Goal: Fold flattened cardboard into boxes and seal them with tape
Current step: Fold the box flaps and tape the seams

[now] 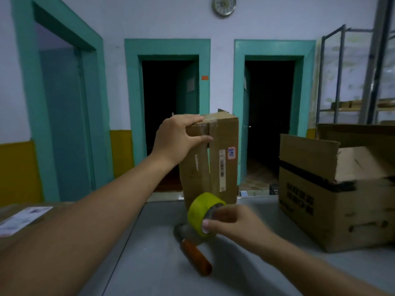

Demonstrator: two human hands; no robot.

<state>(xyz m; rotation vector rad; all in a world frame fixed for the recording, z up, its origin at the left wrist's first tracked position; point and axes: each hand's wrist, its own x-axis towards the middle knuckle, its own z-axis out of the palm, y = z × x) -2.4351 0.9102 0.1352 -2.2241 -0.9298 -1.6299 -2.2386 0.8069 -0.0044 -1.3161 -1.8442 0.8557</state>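
one blue-scribbled sticker (231,152) on box (226,129)

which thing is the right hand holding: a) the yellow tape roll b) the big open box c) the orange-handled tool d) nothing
a: the right hand grips the yellow tape roll; the orange-handled tool lies loose on the table, and the left hand holds the upright box.

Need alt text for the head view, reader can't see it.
A person's left hand grips the top of a small cardboard box held upright over a grey table, while the right hand holds a roll of yellow-green tape near its base. An orange-handled tool lies on the table, and a larger open carton sits to the right.
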